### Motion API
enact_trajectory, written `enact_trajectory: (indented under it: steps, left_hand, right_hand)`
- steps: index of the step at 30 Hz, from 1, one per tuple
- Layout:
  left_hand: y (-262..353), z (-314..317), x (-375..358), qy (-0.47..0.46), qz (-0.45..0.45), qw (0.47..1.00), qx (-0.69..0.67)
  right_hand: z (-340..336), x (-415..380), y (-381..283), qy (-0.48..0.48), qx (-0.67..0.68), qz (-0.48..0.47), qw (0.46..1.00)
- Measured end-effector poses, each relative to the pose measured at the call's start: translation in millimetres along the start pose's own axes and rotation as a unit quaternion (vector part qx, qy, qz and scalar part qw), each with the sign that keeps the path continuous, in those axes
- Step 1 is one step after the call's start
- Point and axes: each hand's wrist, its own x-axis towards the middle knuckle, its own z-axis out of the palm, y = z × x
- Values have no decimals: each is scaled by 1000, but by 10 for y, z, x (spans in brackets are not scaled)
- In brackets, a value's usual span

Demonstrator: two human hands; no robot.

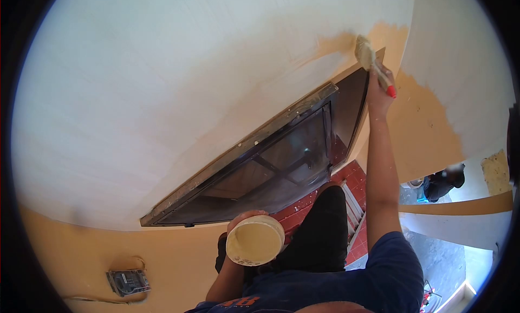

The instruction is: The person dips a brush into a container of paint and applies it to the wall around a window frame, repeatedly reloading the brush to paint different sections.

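My right hand [380, 88] is raised high and grips a paintbrush [368, 58] with a red handle tip. Its bristles press against the wall [189, 85] just above the top corner of a dark-framed window [260, 167], where fresh tan paint meets the white surface. My left hand [244, 221] holds a round paint tub [255, 240] of cream-tan paint at chest level, below the window.
A tan painted band runs along the lower wall, with an open electrical box [128, 282] and loose wire at lower left. Red tiled floor [355, 183] lies far below. Another person [441, 184] crouches at right near a tan-painted wall [428, 129].
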Motion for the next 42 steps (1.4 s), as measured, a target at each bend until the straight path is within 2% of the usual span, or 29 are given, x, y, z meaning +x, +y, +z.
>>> enact_trajectory:
  steps: [1,3,4,5,7,8,9,10,11,12,13,15,17,19,20,21,22,24,26,27,29,30,32,33,35,36,37,39,42]
  left_hand:
    - [-24,-11,-19,-10,17,999,41]
    - [-187,-108,-81,-44,35,998,21]
    - [-235,-136,-82,-74,51,996,2]
    - [-184,-103,-61,-79,53,995,2]
    - [-43,18,-46,-19,-56,998,14]
    - [-50,53,-32,-22,-58,998,15]
    - [-69,72,-19,-26,-17,999,10]
    - [-97,57,-5,-29,27,999,6]
    - [-162,-9,-16,-28,29,999,9]
    - [-234,-90,-42,-71,72,995,5]
    - [-293,-154,-77,-112,116,987,0]
    - [-253,-176,-113,-102,105,989,-10]
    - [-173,-125,-139,-91,95,991,-23]
    - [-66,-10,-135,21,43,990,-130]
    - [-67,-32,-141,24,41,990,-131]
    - [-79,-81,-135,-6,68,996,-56]
    - [-93,-127,-124,-38,96,995,20]
    - [-157,-208,-151,-50,81,995,-9]
    - [-173,-216,-161,-63,65,995,-37]
    - [-169,-203,-149,-65,73,995,-23]
    - [-172,-173,-115,-70,83,994,-7]
    - [-178,-148,-113,-52,68,996,-33]
    - [-164,-82,-90,-37,48,996,-58]
    - [-130,-45,-65,-42,54,998,-9]
    - [-16,35,-7,-48,59,996,42]
    - [79,86,18,-31,17,997,-65]
    - [128,108,21,-11,-24,985,-172]
    - [33,59,-48,2,-8,987,-158]
    - [-109,-67,-128,7,9,992,-128]
  right_hand:
    - [31,-80,-85,-32,-38,-9,999]
    - [207,-404,-400,-116,-75,-1,990]
    - [352,-616,-548,-129,26,-51,990]
    - [482,-823,-724,-146,51,-91,984]
    - [636,-1149,-1004,-225,137,-120,957]
    - [659,-1228,-1081,-269,178,-151,935]
    - [617,-1222,-1137,-266,177,-147,936]
    - [585,-1178,-1221,-305,224,-118,918]
    - [583,-1149,-1267,-343,272,-91,894]
    - [612,-1084,-1148,-295,251,-141,911]
    - [585,-954,-1024,-292,205,-104,928]
    - [518,-618,-657,-262,154,-12,953]
    - [389,-272,-286,-198,102,-3,975]
    - [216,13,-85,-119,24,9,993]
    - [115,141,-7,-80,-19,21,996]
    - [23,236,52,-38,-62,33,997]
    - [-39,273,116,-37,-63,32,997]
    - [-48,307,246,48,-4,-15,999]
    - [102,91,194,-8,-65,36,997]
    - [196,-70,8,-41,-74,-45,995]
    - [412,-407,-441,-80,26,-60,995]
    - [485,-563,-590,-110,25,-142,983]
    - [559,-827,-880,-202,117,-197,952]
    - [539,-884,-967,-202,113,-191,954]
    - [504,-891,-1136,-314,214,-119,917]
    - [449,-767,-1165,-328,163,-126,922]
    - [442,-667,-1059,-309,150,-114,932]
    - [422,-377,-665,-260,145,-57,953]
    - [208,252,26,-116,-25,31,993]
